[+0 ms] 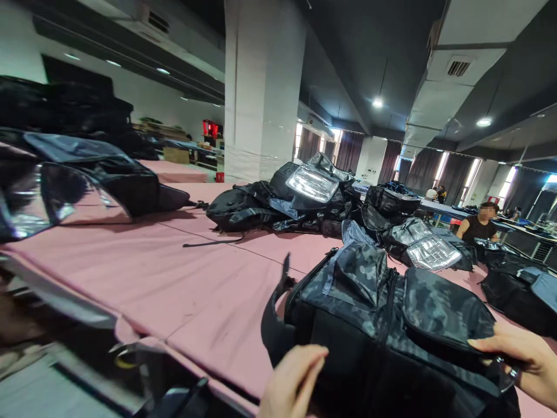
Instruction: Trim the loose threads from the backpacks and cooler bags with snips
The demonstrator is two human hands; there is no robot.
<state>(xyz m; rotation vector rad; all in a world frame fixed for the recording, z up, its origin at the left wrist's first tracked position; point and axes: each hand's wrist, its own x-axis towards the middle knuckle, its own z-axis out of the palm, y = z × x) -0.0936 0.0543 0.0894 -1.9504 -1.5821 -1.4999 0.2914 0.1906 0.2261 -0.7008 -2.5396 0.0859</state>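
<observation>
A black and grey camouflage backpack (pixel 348 325) lies on the pink-covered table in front of me. My right hand (pixel 522 354) grips the edge of its padded camouflage pocket (pixel 448 307) at the right end, thumb on top. By those fingers is a small shiny thing (pixel 507 374) that I cannot make out. My left hand (pixel 296 380) is at the near side of the backpack, fingers stretched out and holding nothing I can see; whether it touches the fabric is unclear. A black strap (pixel 276 319) curves off the backpack's left end.
The pink table (pixel 209 302) runs off to the left. Beyond the backpack is a heap of black bags with silver lining (pixel 313 183). More bags (pixel 139 183) stand at the left. A white pillar (pixel 265 87) rises behind. A person (pixel 478 226) sits at the far right.
</observation>
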